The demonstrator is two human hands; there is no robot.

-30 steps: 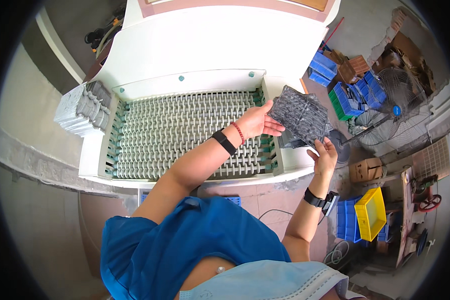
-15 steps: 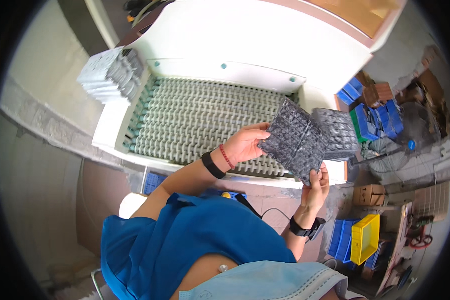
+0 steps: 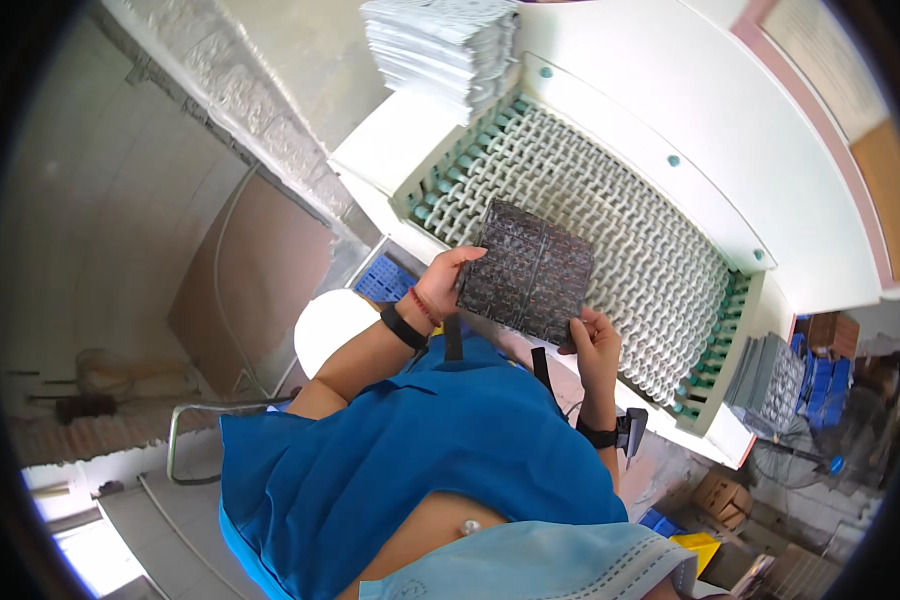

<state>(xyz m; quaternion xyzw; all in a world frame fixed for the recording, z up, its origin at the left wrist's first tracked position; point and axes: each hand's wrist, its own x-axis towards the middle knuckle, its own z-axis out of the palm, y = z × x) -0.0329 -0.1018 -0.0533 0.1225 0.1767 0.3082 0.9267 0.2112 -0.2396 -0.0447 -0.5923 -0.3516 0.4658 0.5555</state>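
Observation:
A thin, square, dark panel (image 3: pixel 526 272) is held in front of me with both hands, above the near edge of a bed of rollers. A fine grid pattern covers its face, with a seam across the middle; it looks like a circuit board panel. My left hand (image 3: pixel 442 282) is closed on its left edge, thumb on top. My right hand (image 3: pixel 597 350) pinches the lower right corner. Beneath and beyond the panel stretch the pale rollers (image 3: pixel 630 225) of a white machine, and the panel hides part of them.
A tall stack of light-grey panels (image 3: pixel 435 50) stands on the machine's left end. More grey panels (image 3: pixel 765 378) are stacked at its right end. Farther right are blue bins (image 3: pixel 825 390), a fan (image 3: pixel 855 450) and a cardboard box (image 3: pixel 722 498). A white round seat (image 3: pixel 335 335) is at my left.
My view has swung to the left. The panel, still in both hands, has moved from the rollers' right end toward their left part and been levelled.

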